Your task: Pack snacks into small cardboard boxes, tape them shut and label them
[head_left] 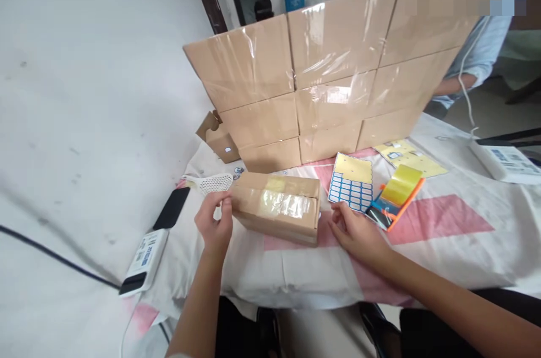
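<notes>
A small taped cardboard box lies on the white and pink cloth in front of me. My left hand grips its left end, thumb against the side, fingers curled round the corner. My right hand rests on the cloth just right of the box, fingers loosely spread and holding nothing. A sheet of blue-edged labels and an orange tape dispenser with yellowish tape lie just beyond my right hand.
A wall of stacked taped cartons stands behind the box. A white perforated spoon, a black phone and a white device lie at the left. Yellow sheets lie right. Another person's sleeve shows behind the cartons.
</notes>
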Demonstrator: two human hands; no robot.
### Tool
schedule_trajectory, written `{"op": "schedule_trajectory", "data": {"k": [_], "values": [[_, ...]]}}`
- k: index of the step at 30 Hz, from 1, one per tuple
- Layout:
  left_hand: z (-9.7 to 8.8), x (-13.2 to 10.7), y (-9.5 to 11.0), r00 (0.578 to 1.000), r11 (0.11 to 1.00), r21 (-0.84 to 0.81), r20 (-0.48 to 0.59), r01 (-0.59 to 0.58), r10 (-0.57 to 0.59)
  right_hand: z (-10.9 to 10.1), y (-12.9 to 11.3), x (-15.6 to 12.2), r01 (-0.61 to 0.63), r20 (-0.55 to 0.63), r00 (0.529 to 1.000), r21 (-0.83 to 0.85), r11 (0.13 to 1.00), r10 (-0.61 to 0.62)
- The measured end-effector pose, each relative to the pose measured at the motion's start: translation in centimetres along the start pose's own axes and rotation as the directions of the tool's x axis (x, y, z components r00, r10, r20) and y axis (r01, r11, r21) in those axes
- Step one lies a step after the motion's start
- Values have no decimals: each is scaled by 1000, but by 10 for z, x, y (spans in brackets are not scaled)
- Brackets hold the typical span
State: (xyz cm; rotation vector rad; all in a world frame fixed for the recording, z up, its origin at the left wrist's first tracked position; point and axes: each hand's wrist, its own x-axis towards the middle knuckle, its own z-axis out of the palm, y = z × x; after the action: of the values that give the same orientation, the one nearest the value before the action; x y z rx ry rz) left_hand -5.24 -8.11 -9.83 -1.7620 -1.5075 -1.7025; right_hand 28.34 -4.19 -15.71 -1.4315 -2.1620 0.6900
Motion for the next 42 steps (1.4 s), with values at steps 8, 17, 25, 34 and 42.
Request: {"op": "schedule_trajectory", "data": {"k": [8,17,25,34,42], "values": [[-7,-9,-31,870,889,-61,246,454,-428,14,-18,-2,129,-14,992,109,986,-128],[-3,-8,-31,804,806,-168,324,568,-499,18,-5,2,315,-53,949,132,940,-311],[4,-14,-25,769,732,-266,362,627,-527,16,6,3,265,-2,962,256,930,-273],[10,-23,-18,734,631,-377,328,679,-594,7,6,3,210,66,962,445,871,-265],[13,-21,0,629,450,-490,299,747,-718,-17,-20,-36,254,3,951,558,790,-309]]}}
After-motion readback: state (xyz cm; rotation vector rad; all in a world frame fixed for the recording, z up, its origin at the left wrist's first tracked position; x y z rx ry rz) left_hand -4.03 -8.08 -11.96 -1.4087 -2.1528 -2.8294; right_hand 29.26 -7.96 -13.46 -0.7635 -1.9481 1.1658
